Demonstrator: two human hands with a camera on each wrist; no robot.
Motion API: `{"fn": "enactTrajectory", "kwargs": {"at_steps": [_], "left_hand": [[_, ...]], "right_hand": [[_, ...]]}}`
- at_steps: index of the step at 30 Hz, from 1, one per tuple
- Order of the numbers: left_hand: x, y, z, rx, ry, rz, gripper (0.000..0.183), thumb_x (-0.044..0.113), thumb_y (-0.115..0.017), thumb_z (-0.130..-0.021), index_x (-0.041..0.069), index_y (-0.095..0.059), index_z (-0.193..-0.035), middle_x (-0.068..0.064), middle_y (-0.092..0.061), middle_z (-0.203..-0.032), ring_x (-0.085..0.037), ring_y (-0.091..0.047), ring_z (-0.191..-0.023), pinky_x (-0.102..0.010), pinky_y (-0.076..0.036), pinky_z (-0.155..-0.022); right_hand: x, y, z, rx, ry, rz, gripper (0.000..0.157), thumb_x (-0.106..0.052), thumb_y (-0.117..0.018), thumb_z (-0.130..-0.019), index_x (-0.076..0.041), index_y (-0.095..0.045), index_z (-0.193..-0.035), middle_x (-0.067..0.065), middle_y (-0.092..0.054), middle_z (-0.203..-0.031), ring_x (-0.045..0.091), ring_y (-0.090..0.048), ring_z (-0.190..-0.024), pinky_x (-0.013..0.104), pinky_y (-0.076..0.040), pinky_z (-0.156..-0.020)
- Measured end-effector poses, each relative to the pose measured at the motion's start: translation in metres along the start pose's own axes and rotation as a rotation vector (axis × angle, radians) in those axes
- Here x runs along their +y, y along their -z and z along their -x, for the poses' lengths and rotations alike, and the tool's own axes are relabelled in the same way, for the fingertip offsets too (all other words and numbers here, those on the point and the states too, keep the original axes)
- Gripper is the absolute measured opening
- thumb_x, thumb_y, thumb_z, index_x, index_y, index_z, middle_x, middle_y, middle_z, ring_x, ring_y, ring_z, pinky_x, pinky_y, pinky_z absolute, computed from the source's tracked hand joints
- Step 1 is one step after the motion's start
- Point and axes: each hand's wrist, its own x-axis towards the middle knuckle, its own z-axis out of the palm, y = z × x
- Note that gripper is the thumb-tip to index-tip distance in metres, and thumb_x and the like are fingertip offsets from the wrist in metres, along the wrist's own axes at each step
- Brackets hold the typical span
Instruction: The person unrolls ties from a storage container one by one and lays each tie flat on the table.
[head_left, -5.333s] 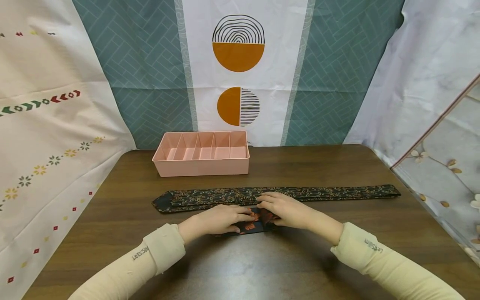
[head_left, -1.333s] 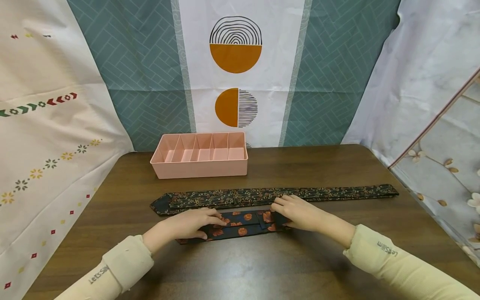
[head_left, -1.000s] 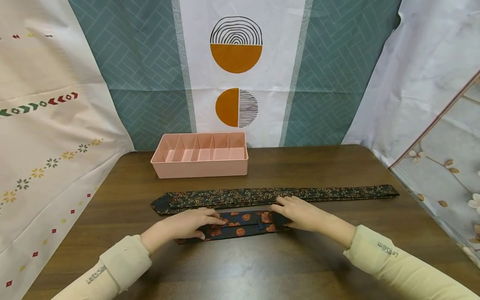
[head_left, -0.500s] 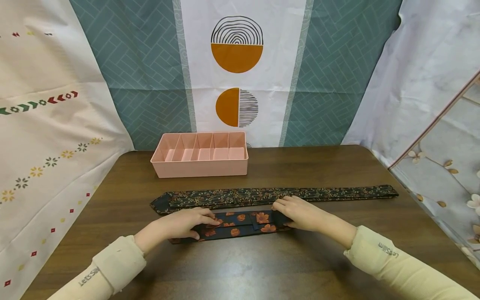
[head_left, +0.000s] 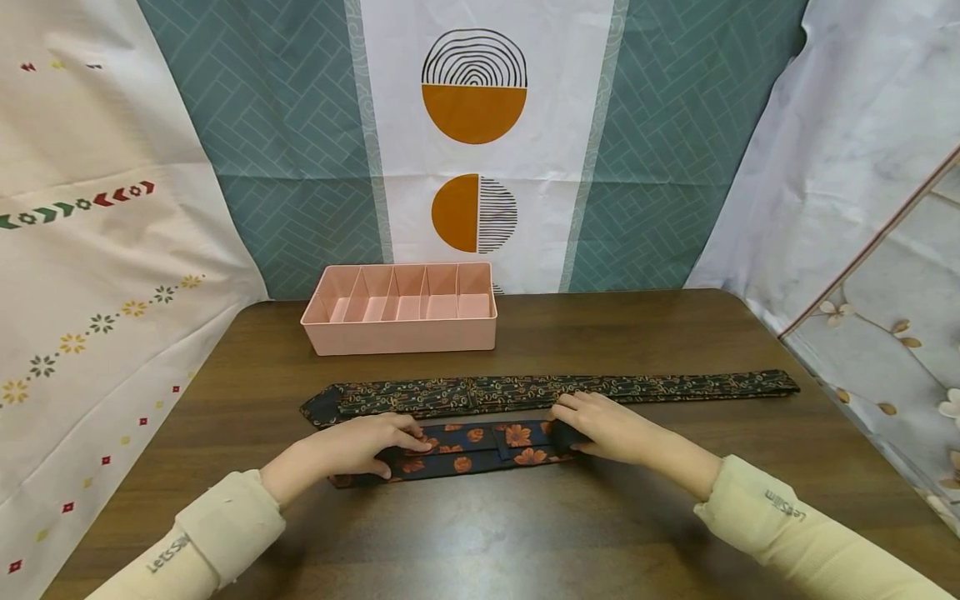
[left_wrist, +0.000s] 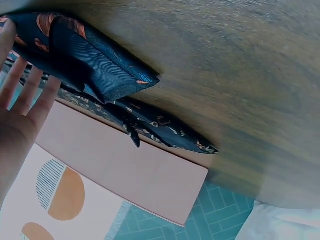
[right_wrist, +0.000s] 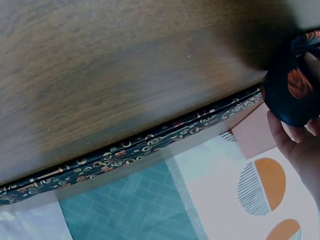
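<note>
A dark navy necktie (head_left: 480,461) with orange flowers lies back side up near the middle of the table, its narrow keeper loop showing. My left hand (head_left: 360,450) rests over its left part. In the left wrist view those fingers (left_wrist: 32,90) reach out fairly straight at the tie's edge, beside its pointed, lined tip. At the right end my right hand (head_left: 603,427) grips the rolled part of the necktie (right_wrist: 295,95), thumb and fingers curled round it. Just behind lies a second necktie (head_left: 675,387), black with a small gold pattern, stretched lengthwise.
A pink divided box (head_left: 401,337) with several compartments stands at the back left of the wooden table (head_left: 600,325). Fabric curtains (head_left: 300,167) hang behind and along both sides. The patterned tie runs nearly to the table's right edge.
The hands were close together 5.3 seconds ago and now stand well apart. The flowered necktie shows longer, its loop and left tip shifted left with my left hand. The patterned tie and box stay put.
</note>
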Motion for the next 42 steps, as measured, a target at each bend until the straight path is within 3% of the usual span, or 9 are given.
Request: {"fn": "enactTrajectory", "kwargs": {"at_steps": [11,20,26,33,42], "left_hand": [[-0.003,0.002,0.008,0.009,0.001,0.013,0.061,0.012,-0.078,-0.074,0.021,-0.057,-0.132,-0.002,-0.054,-0.124,-0.025,-0.052,-0.117,-0.038,-0.052,-0.088],[-0.009,0.001,0.010,0.020,-0.004,0.015,0.061,0.012,-0.079,-0.074,0.020,-0.058,-0.131,-0.003,-0.055,-0.124,-0.026,-0.053,-0.116,-0.040,-0.051,-0.089],[-0.011,0.000,0.011,0.017,-0.002,0.010,0.061,0.013,-0.079,-0.074,0.020,-0.058,-0.131,-0.002,-0.055,-0.125,-0.026,-0.053,-0.117,-0.041,-0.050,-0.090],[-0.012,0.000,0.010,0.007,0.021,0.021,0.061,0.013,-0.078,-0.074,0.020,-0.057,-0.132,-0.003,-0.055,-0.126,-0.027,-0.052,-0.119,-0.041,-0.050,-0.090],[-0.011,-0.001,0.009,0.000,0.025,0.017,0.062,0.013,-0.079,-0.074,0.020,-0.058,-0.131,-0.003,-0.055,-0.126,-0.028,-0.051,-0.119,-0.041,-0.050,-0.090]], "right_hand": [[-0.001,0.002,-0.001,0.002,-0.031,-0.077,0.045,-0.016,-0.082,-0.072,-0.011,-0.051,-0.104,0.004,-0.062,-0.103,0.024,-0.063,-0.095,0.043,-0.052,-0.084],[0.006,0.001,0.001,0.016,0.025,-0.106,0.055,-0.015,-0.081,-0.073,-0.013,-0.055,-0.121,0.001,-0.055,-0.103,0.020,-0.060,-0.097,0.038,-0.052,-0.083],[0.014,-0.001,0.004,-0.011,0.047,-0.123,0.046,-0.017,-0.079,-0.075,-0.014,-0.057,-0.116,0.000,-0.053,-0.101,0.015,-0.057,-0.092,0.034,-0.052,-0.079],[0.019,0.000,0.009,-0.040,-0.007,-0.102,0.038,-0.017,-0.080,-0.074,-0.012,-0.054,-0.102,0.000,-0.057,-0.098,0.017,-0.060,-0.090,0.036,-0.052,-0.080],[0.020,0.000,0.014,-0.043,-0.024,-0.115,0.041,-0.014,-0.080,-0.074,-0.011,-0.054,-0.105,0.003,-0.061,-0.101,0.021,-0.062,-0.094,0.039,-0.052,-0.084]]}}
